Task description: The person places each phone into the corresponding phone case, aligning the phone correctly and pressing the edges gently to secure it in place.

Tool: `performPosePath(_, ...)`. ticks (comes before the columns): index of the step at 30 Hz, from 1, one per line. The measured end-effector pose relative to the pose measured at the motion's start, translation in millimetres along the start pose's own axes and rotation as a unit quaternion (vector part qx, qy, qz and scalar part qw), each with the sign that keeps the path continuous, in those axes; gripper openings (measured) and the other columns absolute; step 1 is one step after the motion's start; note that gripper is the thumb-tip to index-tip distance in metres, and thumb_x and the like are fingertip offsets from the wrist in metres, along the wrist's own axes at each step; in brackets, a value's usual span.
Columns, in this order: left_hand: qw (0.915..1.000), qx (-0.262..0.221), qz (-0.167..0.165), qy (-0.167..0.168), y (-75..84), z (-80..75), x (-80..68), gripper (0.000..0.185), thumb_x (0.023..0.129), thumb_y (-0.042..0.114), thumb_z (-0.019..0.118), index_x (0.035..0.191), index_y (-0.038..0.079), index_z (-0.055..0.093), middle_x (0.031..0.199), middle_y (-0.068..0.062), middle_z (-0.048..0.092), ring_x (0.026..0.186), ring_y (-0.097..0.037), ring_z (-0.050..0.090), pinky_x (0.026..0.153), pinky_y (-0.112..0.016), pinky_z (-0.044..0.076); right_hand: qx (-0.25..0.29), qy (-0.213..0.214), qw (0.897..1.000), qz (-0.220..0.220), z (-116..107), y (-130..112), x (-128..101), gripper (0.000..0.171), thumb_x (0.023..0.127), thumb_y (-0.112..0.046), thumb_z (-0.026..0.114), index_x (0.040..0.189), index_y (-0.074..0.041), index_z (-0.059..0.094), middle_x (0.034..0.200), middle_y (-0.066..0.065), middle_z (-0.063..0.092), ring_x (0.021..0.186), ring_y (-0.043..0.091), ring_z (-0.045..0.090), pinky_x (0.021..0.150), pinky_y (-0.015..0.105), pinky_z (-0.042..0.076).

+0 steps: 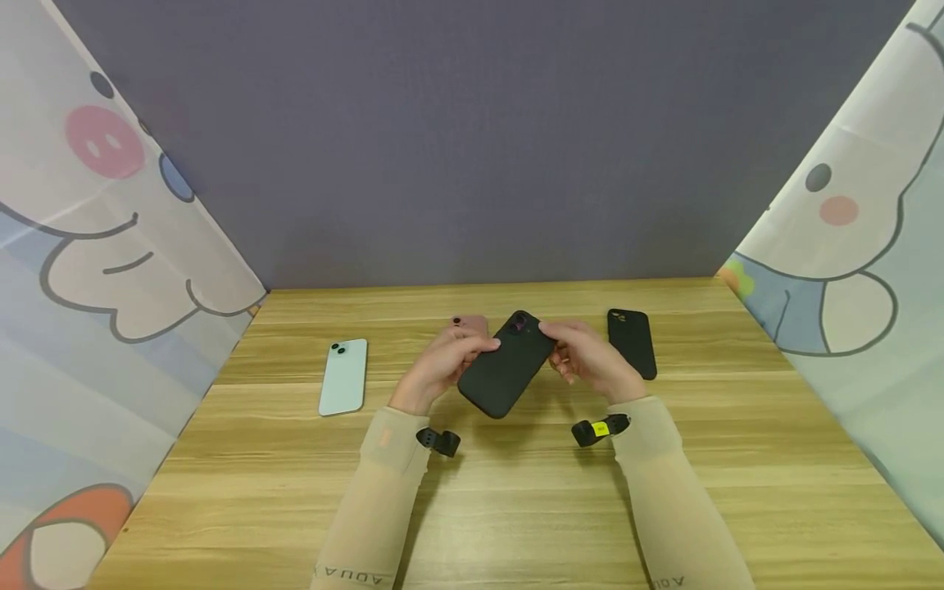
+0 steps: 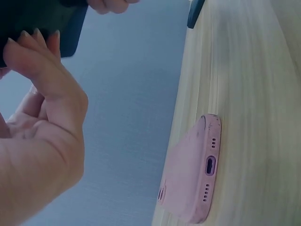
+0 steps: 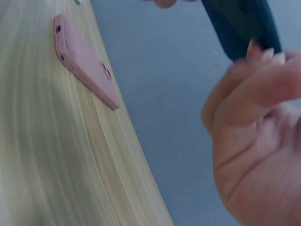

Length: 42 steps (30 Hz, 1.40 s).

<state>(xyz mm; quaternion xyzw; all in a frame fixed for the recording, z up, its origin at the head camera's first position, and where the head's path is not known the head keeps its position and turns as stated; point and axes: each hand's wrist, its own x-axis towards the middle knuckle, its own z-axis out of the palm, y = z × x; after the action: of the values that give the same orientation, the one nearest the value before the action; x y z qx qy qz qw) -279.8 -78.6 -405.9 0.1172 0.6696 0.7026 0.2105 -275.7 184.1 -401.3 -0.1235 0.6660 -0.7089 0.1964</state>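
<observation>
Wood-grain bench point(image 1: 516, 508) w/ a grey-violet wall behind and cartoon-print curtains on both sides. Both my hands hold one dark phone point(image 1: 506, 365) in its black case, lifted just above the bench near the middle. Its long axis runs on a diagonal: camera end points up and away to the right, bottom end comes toward me and to the left. It shows its back, matte black, rounded corners, camera cutout at the far end. My left hand point(image 1: 437, 369) grips its left edge, fingers point(image 2: 35, 42) curled against the case; my right hand point(image 1: 590, 360) pinches the far end near the camera, fingers point(image 3: 263, 54) curled on the edge. Count: 3 phones and 1 spare case. Besides the dark one, 1 pale green phone point(image 1: 343, 377) lies flat, back up, to the left; 1 pink phone point(image 2: 193, 172) lies flat just behind my left hand; 1 empty black case point(image 1: 632, 342) lies flat to the right.
</observation>
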Motion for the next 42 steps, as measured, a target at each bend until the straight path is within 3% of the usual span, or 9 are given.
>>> performPosePath(4,0.9998,-0.004,0.003,-0.02,0.0,0.1,0.7,0.047,0.095,0.023,0.072,0.059,0.019,0.043,0.054,0.004,0.026,0.046,-0.013,0.027,0.05,-0.028,0.029,0.002,-0.055,0.998,-0.011,-5.4,-0.1,-3.0,0.035,0.107,-0.032,0.053,0.083,-0.014,0.071,0.058,0.002,0.054,0.043,0.011,0.044,0.042,0.025,0.039)
performPosePath(7,0.9994,-0.013,0.003,-0.031,-1.0,-0.5,1.7,0.045,0.096,0.022,0.071,0.06,0.017,0.045,0.053,0.004,0.03,0.046,-0.012,0.032,0.051,-0.028,0.033,-0.003,-0.072,0.997,-0.018,-6.2,-0.2,-4.1,0.035,0.108,-0.033,0.051,0.085,-0.015,0.071,0.056,0.001,0.051,0.041,0.01,0.04,0.041,0.026,0.033)
performPosePath(23,0.9989,-0.02,-0.002,-0.043,1.3,0.3,0.1,0.041,0.096,0.021,0.068,0.06,0.016,0.05,0.053,0.003,0.038,0.047,-0.011,0.044,0.051,-0.027,0.04,-0.038,-0.051,0.998,-0.02,-4.8,0.6,-4.8,0.044,0.106,-0.039,0.054,0.07,-0.015,0.059,0.051,-0.003,0.039,0.039,0.008,0.031,0.038,0.03,0.021)
performPosePath(28,0.9988,-0.024,0.0,-0.042,1.3,0.9,-0.4,0.04,0.097,0.022,0.067,0.06,0.018,0.055,0.052,0.004,0.04,0.048,-0.011,0.046,0.052,-0.027,0.042,-0.037,-0.034,0.999,-0.014,-3.1,0.1,-4.7,0.046,0.105,-0.041,0.056,0.069,-0.013,0.056,0.05,-0.003,0.038,0.038,0.008,0.03,0.039,0.03,0.02)
performPosePath(31,0.9986,-0.037,-0.001,-0.037,1.2,2.1,-0.2,0.037,0.099,0.023,0.065,0.063,0.017,0.063,0.055,0.004,0.049,0.051,-0.012,0.053,0.056,-0.028,0.048,-0.031,-0.015,0.999,-0.013,-1.6,-1.0,-4.1,0.046,0.104,-0.042,0.057,0.069,-0.012,0.057,0.051,-0.003,0.039,0.038,0.007,0.03,0.039,0.028,0.021)
performPosePath(36,0.9977,-0.063,-0.012,-0.021,-0.2,2.5,2.1,0.027,0.103,0.026,0.06,0.085,0.016,0.076,0.074,0.0,0.067,0.063,-0.014,0.065,0.063,-0.032,0.056,-0.017,0.019,0.999,-0.02,0.3,-3.5,-4.0,0.045,0.103,-0.043,0.06,0.07,-0.012,0.059,0.05,-0.002,0.04,0.038,0.008,0.03,0.038,0.025,0.023)
performPosePath(42,0.9951,-0.096,-0.02,0.002,-0.4,0.3,2.8,0.026,0.103,0.038,0.059,0.106,0.013,0.064,0.089,-0.004,0.065,0.069,-0.018,0.066,0.063,-0.037,0.055,0.018,0.085,0.996,-0.032,0.7,-6.5,-4.2,0.044,0.1,-0.045,0.064,0.07,-0.014,0.061,0.052,-0.002,0.042,0.038,0.009,0.03,0.039,0.026,0.023)
